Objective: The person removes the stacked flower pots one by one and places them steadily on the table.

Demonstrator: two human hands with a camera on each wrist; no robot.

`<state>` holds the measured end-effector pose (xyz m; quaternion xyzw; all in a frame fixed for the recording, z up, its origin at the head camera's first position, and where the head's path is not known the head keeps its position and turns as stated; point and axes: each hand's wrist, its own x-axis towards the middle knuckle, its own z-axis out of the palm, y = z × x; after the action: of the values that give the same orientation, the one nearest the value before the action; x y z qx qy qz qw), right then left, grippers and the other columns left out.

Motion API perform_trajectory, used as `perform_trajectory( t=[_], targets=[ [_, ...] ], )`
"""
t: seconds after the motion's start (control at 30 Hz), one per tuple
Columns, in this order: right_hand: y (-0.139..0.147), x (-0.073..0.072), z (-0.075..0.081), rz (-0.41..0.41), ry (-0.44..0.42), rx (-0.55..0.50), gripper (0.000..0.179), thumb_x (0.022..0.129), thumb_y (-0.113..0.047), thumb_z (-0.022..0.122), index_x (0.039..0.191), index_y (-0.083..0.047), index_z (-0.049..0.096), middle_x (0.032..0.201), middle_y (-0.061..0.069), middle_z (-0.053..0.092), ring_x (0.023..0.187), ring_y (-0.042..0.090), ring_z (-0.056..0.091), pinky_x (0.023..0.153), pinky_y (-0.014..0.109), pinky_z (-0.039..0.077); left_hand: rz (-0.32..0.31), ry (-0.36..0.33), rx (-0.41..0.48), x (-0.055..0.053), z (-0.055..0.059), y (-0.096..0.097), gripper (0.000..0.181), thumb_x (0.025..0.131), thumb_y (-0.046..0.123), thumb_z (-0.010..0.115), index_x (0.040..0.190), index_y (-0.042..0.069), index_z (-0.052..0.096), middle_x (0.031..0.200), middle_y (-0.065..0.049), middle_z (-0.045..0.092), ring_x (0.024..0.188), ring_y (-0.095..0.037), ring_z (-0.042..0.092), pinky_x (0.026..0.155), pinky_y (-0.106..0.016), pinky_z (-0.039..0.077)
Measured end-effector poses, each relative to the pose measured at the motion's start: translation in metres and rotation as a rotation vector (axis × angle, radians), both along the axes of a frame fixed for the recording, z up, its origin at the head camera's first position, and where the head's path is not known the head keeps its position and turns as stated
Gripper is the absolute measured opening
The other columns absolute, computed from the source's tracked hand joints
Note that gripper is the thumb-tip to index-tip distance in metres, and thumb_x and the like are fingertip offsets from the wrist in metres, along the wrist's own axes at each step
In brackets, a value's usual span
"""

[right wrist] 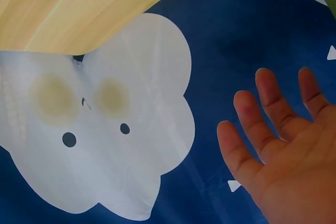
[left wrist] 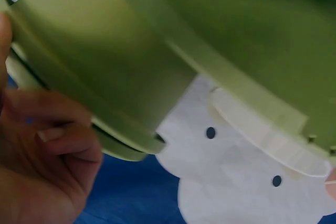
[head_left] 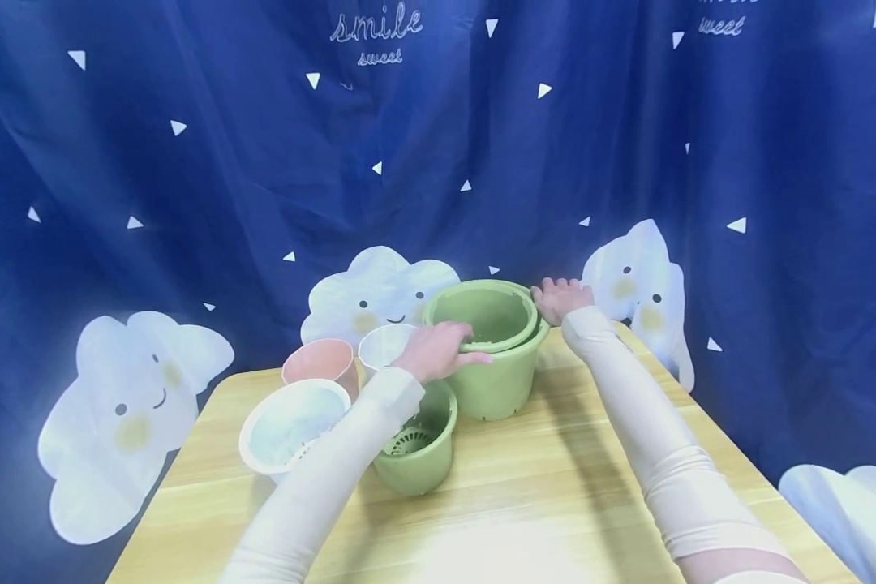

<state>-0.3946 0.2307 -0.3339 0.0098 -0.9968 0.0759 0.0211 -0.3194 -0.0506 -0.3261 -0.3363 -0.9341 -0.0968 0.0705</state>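
Note:
Two large green flower pots stand nested at the back of the table in the head view, the inner pot (head_left: 482,312) sitting a little above the rim of the outer pot (head_left: 492,385). My left hand (head_left: 434,350) grips the near left rim of the inner one, fingers inside and thumb outside. The left wrist view shows this hand (left wrist: 47,166) with curled fingers at the stacked rims. Beside the far right rim is my right hand (head_left: 560,300). In the right wrist view its fingers (right wrist: 257,124) are loosely bent and spread, with nothing held.
A smaller green pot (head_left: 416,466) stands in front of the stack, partly under my left forearm. Left of it are a white pot (head_left: 259,450), a pink pot (head_left: 319,361) and another white pot (head_left: 381,345). A blue curtain (head_left: 438,162) hangs behind the wooden table (head_left: 540,487).

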Motion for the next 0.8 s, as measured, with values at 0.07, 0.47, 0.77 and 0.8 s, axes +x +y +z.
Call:
perform_trajectory(
  t=[0.07, 0.47, 0.77, 0.8],
  targets=[
    [0.0004, -0.0004, -0.0020, -0.014, -0.003, -0.007, 0.068, 0.109, -0.046, 0.016, 0.153, 0.001, 0.036, 0.156, 0.032, 0.040, 0.144, 0.056, 0.037, 0.114, 0.071, 0.031, -0.011, -0.005, -0.018, 0.0023, 0.0005, 0.0017, 0.050, 0.094, 0.064, 0.063, 0.093, 0.015, 0.071, 0.098, -0.002, 0.076, 0.081, -0.021, 0.069, 0.075, -0.040, 0.058],
    [0.0005, 0.0026, 0.0002, -0.018, 0.000, 0.009, 0.070, 0.109, -0.048, 0.013, 0.155, 0.000, 0.035, 0.155, 0.031, 0.043, 0.144, 0.054, 0.038, 0.114, 0.069, 0.032, 0.028, 0.054, -0.010, -0.0006, 0.0005, 0.0043, 0.053, 0.088, 0.070, 0.066, 0.082, 0.018, 0.057, 0.074, 0.002, 0.058, 0.064, -0.017, 0.057, 0.061, -0.034, 0.051],
    [-0.0064, 0.0093, 0.0053, -0.026, 0.013, 0.043, 0.067, 0.110, -0.045, 0.017, 0.152, 0.001, 0.041, 0.151, 0.031, 0.049, 0.139, 0.053, 0.044, 0.110, 0.069, 0.037, 0.025, 0.057, 0.021, 0.0013, 0.0070, 0.0041, 0.051, 0.084, 0.066, 0.074, 0.078, 0.019, 0.055, 0.069, 0.004, 0.052, 0.061, -0.014, 0.051, 0.056, -0.029, 0.044],
    [-0.0073, 0.0095, 0.0057, -0.030, 0.011, 0.039, 0.067, 0.109, -0.045, 0.017, 0.152, 0.001, 0.041, 0.151, 0.031, 0.048, 0.139, 0.053, 0.044, 0.111, 0.069, 0.036, 0.023, 0.056, 0.019, 0.0021, 0.0079, 0.0035, 0.051, 0.084, 0.066, 0.074, 0.078, 0.019, 0.056, 0.069, 0.004, 0.053, 0.061, -0.014, 0.052, 0.057, -0.029, 0.044]
  ],
)
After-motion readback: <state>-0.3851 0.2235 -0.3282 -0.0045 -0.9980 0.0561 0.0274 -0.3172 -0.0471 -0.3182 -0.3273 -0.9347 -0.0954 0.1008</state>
